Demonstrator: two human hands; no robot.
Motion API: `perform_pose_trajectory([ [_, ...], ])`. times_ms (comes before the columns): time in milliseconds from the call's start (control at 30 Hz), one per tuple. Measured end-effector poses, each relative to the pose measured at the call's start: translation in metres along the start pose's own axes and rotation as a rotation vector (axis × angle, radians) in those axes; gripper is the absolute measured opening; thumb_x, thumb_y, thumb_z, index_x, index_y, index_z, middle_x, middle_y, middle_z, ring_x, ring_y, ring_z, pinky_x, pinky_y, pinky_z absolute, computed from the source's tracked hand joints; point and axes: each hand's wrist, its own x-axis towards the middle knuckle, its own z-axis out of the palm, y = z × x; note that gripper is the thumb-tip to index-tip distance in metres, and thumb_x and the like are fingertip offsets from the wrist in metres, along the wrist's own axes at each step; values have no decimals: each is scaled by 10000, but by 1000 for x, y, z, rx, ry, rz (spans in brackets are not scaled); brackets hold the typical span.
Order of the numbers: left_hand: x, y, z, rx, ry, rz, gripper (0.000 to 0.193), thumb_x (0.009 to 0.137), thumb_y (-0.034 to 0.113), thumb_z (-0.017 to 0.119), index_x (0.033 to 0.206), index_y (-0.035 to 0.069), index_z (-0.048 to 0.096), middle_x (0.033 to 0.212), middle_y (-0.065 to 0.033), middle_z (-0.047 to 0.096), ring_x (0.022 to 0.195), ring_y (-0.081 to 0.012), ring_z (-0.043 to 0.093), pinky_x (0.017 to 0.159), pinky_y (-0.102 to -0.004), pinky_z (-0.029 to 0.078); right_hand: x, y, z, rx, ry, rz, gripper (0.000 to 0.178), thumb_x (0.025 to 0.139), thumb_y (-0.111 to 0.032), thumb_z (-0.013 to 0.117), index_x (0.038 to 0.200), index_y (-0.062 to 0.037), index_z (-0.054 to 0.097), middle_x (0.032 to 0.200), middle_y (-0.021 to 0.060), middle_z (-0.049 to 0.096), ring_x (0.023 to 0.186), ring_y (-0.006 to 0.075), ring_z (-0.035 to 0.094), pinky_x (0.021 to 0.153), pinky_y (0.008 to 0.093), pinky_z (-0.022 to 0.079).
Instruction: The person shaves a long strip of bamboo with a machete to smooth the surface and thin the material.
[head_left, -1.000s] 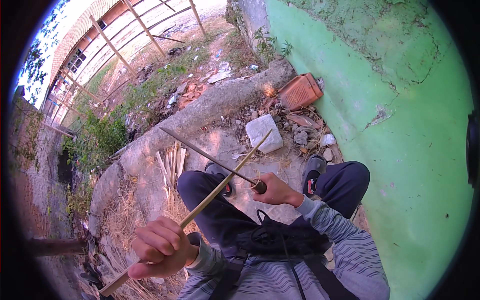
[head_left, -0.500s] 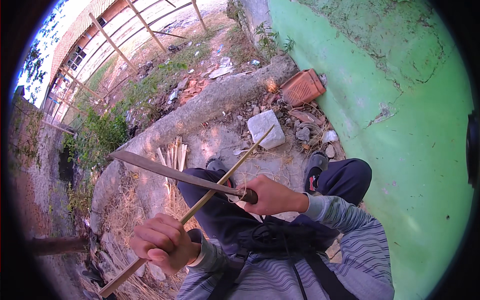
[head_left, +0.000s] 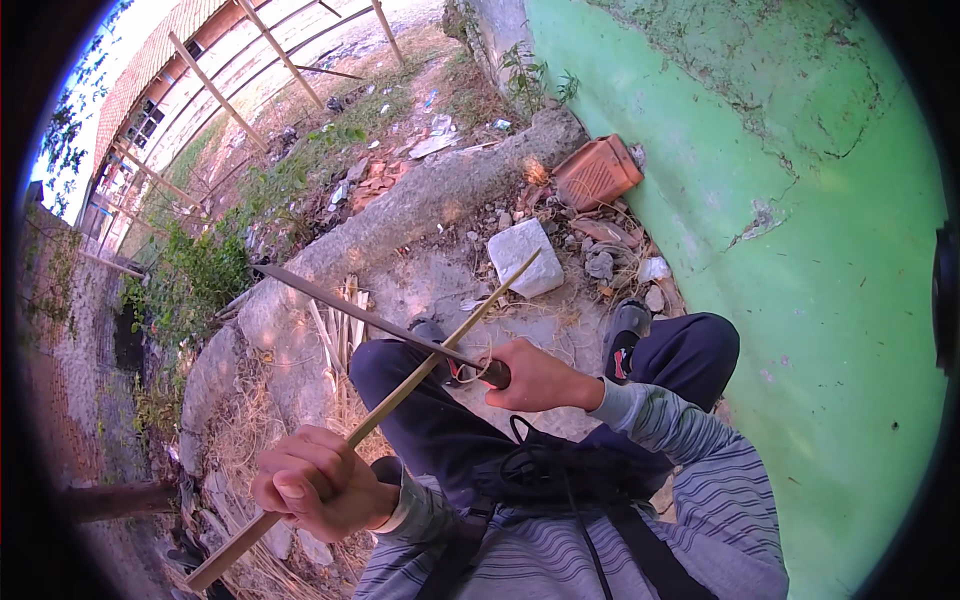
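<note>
My left hand (head_left: 325,485) is closed round the lower part of a long, slim bamboo strip (head_left: 395,398), which slants up to the right to a pointed end. In my right hand (head_left: 540,378) is the dark handle of a machete (head_left: 345,315). Its long blade points to the far left and crosses the strip near the handle, above my left knee. The blade is seen nearly edge-on. A thin pale curl of shaving (head_left: 484,362) hangs by the handle.
Split sticks (head_left: 345,330) and dry shavings (head_left: 240,420) lie to the left. Ahead are a white block (head_left: 525,258), an orange plastic basket (head_left: 597,173) and rubble beside a green wall (head_left: 810,300). A low concrete ridge (head_left: 400,215) runs behind them.
The machete's tip has swung away from me and to the right, and its blade has turned to show a narrower face. Both hands keep their holds; the strip has barely shifted.
</note>
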Motion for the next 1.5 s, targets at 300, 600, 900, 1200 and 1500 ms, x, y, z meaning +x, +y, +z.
perform_pose_trajectory([
  [300, 3, -5, -6, 60, 156, -15, 420, 1024, 19, 522, 720, 147, 263, 509, 78, 183, 375, -8, 135, 320, -228, 98, 23, 141, -11, -65, 217, 340, 250, 728, -191, 762, 766, 5, 611, 646, 107, 605, 591, 196, 570, 576, 385, 462],
  [600, 5, -1, -11, 23, 125, -32, 421, 1029, 24, 518, 722, 159, 264, 499, 83, 185, 372, -9, 128, 313, -228, 102, 24, 119, -2, -128, 175, 161, 246, 721, -203, 767, 755, 5, 639, 658, 113, 625, 617, 218, 608, 619, 380, 495],
  [900, 0, 0, -14, 6, 69, -27, 408, 1036, 11, 495, 731, 150, 263, 496, 74, 185, 377, -13, 127, 315, -235, 101, 35, 215, -16, 71, 263, 527, 219, 766, -169, 749, 731, -19, 594, 616, 19, 574, 511, 152, 533, 508, 365, 443],
  [1200, 2, -2, -16, -30, 89, -29, 403, 1036, 5, 491, 738, 157, 266, 520, 75, 178, 389, -9, 113, 322, -237, 94, 46, 289, -9, -69, 511, 386, 237, 784, -180, 785, 721, -32, 610, 601, 30, 578, 460, 148, 497, 459, 353, 409],
  [1500, -4, 17, -160, 32, 566, -66, 328, 1110, 145, 473, 796, 159, 379, 561, 74, 146, 468, -34, 78, 419, -279, 100, 39, 251, -19, 650, 736, 662, 451, 899, -441, 760, 981, 1, 716, 564, -30, 465, 412, 77, 418, 415, 277, 375],
])
